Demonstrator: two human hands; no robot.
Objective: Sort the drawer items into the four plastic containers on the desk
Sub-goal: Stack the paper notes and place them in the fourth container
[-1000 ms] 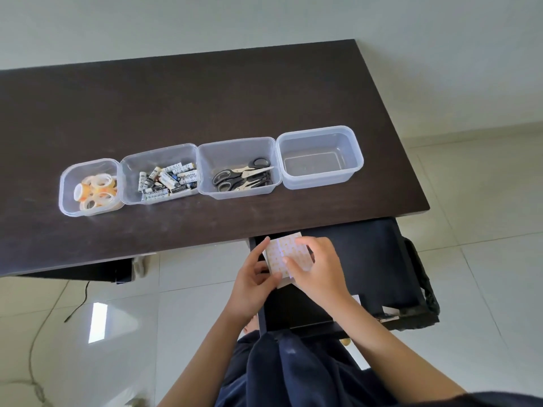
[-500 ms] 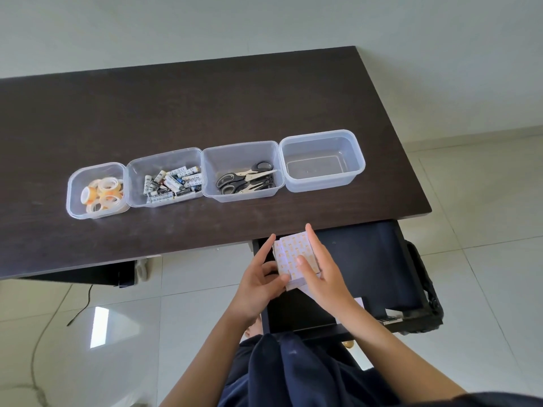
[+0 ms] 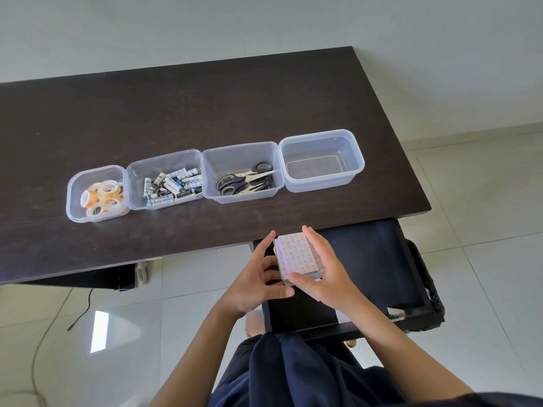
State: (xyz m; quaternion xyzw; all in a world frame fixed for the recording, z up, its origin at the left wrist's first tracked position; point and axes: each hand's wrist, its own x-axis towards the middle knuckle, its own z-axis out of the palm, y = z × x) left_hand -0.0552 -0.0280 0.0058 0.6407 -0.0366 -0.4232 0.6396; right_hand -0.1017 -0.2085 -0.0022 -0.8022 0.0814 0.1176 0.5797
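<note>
Pale wall at the far side, glossy white floor tiles below. A dark wooden desk (image 3: 176,118) runs across the scene, with an open black drawer (image 3: 379,265) pulled out under its near right edge.

Four clear plastic containers stand in a row on the desk, side by side. Leftmost container (image 3: 77,183): rolls of tape (image 3: 102,196). Second container (image 3: 138,171): a heap of batteries (image 3: 172,186). Third container (image 3: 235,154): scissors (image 3: 245,182) with black handles. Rightmost container (image 3: 321,136): nothing visible inside.

Over the drawer's far left corner, just near of the desk edge, both hands hold one stack of white cards printed with orange marks (image 3: 296,255). Left hand (image 3: 254,282) grips its left side, thumb along the near edge. Right hand (image 3: 324,267) cups the right side, fingers over the far end. Dark clothing at the bottom of view.
</note>
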